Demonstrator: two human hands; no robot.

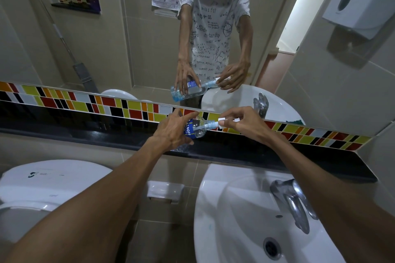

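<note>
A clear plastic bottle (pixel 195 129) with a blue label and a white pump top (pixel 222 123) is tilted on its side above the black ledge (pixel 320 160). My left hand (pixel 171 130) grips the bottle's body. My right hand (pixel 241 120) pinches the white pump head at the bottle's neck. The mirror (pixel 139 38) behind shows both hands and the bottle, which holds a little blue liquid.
A white sink (pixel 230 230) with a chrome tap (pixel 292 200) lies below right. A white toilet tank (pixel 47 181) is at lower left. A white soap dish (pixel 165 192) hangs on the wall. A paper dispenser (pixel 361 2) is mounted at upper right. Coloured tiles run under the mirror.
</note>
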